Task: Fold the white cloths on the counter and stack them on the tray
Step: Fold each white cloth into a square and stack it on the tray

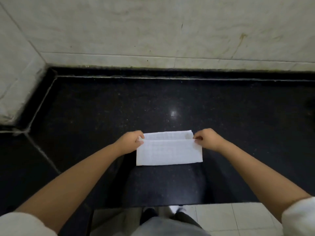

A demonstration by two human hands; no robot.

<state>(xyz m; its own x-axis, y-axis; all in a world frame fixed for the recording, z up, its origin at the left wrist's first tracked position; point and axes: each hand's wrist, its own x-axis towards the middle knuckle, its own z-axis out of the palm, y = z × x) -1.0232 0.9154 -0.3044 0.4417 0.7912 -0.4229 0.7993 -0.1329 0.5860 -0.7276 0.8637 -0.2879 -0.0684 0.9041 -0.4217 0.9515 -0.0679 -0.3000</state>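
Note:
A white cloth (168, 151) lies on the black counter (170, 103), a little in from its front edge. Its near half is lifted and folded over toward the far edge, with a strip of the lower layer showing beyond it. My left hand (130, 141) pinches the upper layer's left corner. My right hand (207, 138) pinches its right corner. No tray is in view.
A pale tiled wall (153, 31) rises behind the counter, with a dark raised lip along its foot. At the left a tiled block (15, 79) juts over the counter. The counter's front edge runs near the bottom, with floor tiles (221, 217) and my legs below.

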